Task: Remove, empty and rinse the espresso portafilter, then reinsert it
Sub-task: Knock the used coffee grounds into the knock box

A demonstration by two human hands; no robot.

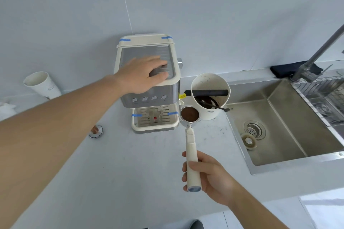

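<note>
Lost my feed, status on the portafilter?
Left hand flat on espresso machine. Right hand grips portafilter, out, grounds inside. Knock box just beyond, path open.

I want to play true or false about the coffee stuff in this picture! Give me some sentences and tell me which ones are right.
1. The right hand grips the portafilter by its handle. True.
2. The portafilter basket is empty and clean. False: brown coffee grounds fill it.
3. The left hand lies on top of the espresso machine. True.
4. The knock box stands left of the machine. False: it stands to its right, beside the sink.
5. The portafilter is locked into the machine. False: it is out, held over the counter.
</note>
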